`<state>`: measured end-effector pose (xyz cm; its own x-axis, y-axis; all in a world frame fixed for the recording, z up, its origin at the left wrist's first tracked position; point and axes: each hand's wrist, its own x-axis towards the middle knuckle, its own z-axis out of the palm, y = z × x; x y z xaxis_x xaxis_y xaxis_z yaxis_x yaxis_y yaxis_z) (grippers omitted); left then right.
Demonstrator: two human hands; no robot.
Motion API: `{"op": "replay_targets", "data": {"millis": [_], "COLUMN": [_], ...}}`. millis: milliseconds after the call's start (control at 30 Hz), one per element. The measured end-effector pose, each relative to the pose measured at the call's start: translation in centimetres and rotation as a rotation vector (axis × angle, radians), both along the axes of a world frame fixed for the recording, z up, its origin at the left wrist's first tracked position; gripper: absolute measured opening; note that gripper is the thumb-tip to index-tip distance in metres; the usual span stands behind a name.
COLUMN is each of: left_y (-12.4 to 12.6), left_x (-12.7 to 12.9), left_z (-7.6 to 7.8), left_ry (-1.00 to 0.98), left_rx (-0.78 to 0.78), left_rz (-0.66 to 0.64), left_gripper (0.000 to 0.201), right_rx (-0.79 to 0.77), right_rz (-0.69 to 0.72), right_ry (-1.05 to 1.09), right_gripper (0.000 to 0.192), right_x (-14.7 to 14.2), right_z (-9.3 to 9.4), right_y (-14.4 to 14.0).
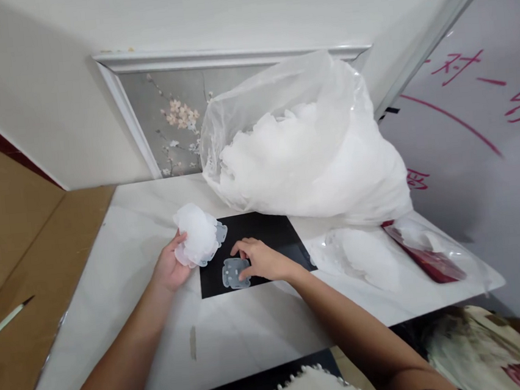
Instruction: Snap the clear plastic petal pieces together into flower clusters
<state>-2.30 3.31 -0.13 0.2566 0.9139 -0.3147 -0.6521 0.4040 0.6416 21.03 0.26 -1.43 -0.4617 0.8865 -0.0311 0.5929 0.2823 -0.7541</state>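
Observation:
A stack of thin, frosted, translucent plastic pieces with scalloped outlines is gripped in my left hand, above the left edge of a black mat. One clear piece juts out from the right side of that stack. On the mat lies a single translucent plastic piece with rounded corners and small pale spots. My right hand is over its right side, thumb on or just above the piece. The index finger curves over the far edge, apart from the thumb.
Behind the mat stands a large clear bag full of white pieces. To the right lie more white pieces and a red item under clear plastic. Cardboard with a brush-tipped pen is at left. A whiteboard stands at right.

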Motion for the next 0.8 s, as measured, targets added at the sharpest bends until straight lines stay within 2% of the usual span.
{"op": "replay_targets", "data": {"millis": [100, 200, 300, 367, 400, 467, 533, 633, 667, 733, 800], "left_y": [0.2, 0.0, -0.4, -0.6, -0.7, -0.8, -0.9, -1.0, -1.1, -1.2, -1.2], "left_x": [-0.2, -0.1, 0.0, 0.1, 0.1, 0.0, -0.1, -0.1, -0.1, -0.1, 0.0], "left_z": [0.3, 0.9, 1.4, 1.6, 1.6, 1.6, 1.5, 1.5, 1.6, 1.7, 1.8], "left_ry": [-0.060, -0.078, -0.091, -0.098, -0.099, -0.096, -0.087, -0.088, -0.093, -0.102, -0.107], "left_rx": [-0.017, -0.044, -0.056, -0.038, -0.029, -0.028, -0.039, -0.034, -0.031, -0.038, -0.047], "left_rz": [-0.017, 0.002, 0.008, 0.000, -0.002, -0.009, -0.015, -0.004, 0.001, 0.003, -0.005], "left_gripper": [0.052, 0.037, 0.028, 0.026, 0.025, 0.023, 0.021, 0.020, 0.020, 0.021, 0.021], "right_rx": [-0.007, -0.064, -0.228, -0.309, -0.304, -0.226, -0.155, -0.173, -0.178, -0.125, -0.052], "right_rz": [0.026, 0.039, 0.067, 0.032, -0.005, -0.072, -0.064, -0.014, -0.035, -0.141, -0.255], "right_ry": [-0.038, 0.068, 0.364, 0.625, 0.728, 0.830, 0.844, 0.854, 0.858, 0.843, 0.818], "right_gripper": [0.036, 0.029, 0.024, 0.032, 0.034, 0.027, 0.021, 0.034, 0.031, 0.016, 0.018], "right_x": [-0.3, -0.2, 0.0, 0.0, 0.1, 0.2, 0.4, 0.9, 1.1, 1.5, 1.7], "right_z": [0.0, 0.1, 0.2, 0.6, 0.9, 1.6, 2.3, 2.7, 2.7, 2.5, 2.2], "right_y": [-0.2, -0.4, -0.5, -0.6, -0.6, -0.7, -0.8, -0.9, -0.9, -0.8, -0.7]}}
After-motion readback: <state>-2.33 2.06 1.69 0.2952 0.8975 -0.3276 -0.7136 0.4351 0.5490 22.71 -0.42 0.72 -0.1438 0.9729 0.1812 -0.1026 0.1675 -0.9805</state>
